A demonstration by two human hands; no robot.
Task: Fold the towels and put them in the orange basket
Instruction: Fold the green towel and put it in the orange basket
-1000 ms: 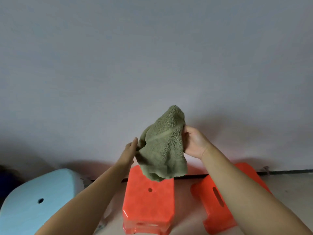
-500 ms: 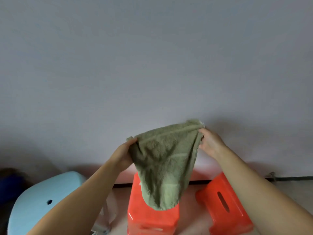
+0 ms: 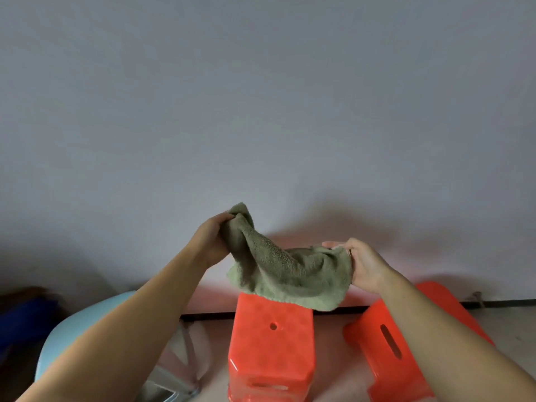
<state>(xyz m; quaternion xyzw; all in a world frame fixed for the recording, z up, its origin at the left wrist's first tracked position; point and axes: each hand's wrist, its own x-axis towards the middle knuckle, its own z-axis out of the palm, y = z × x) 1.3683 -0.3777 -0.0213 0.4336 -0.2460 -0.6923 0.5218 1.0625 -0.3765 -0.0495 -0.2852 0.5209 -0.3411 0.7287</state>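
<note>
Both bare forearms reach forward and up from the lower corners, converging toward the middle. The left hand (image 3: 211, 245) is raised higher, its fingers curled round a bunched end of the olive-green terry towel (image 3: 285, 272). The right hand (image 3: 362, 266) sits lower and well apart from it, pinching the towel's other edge, the fingers extended past the cloth, wrist bent slightly inward.

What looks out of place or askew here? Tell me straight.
Only the green towel: it hangs bunched and crooked in the air, the left hand gripping one end high, the right hand pinching the other lower. The right orange stool sits at an angle to the middle orange stool. Nothing looks spilled or damaged.
</note>
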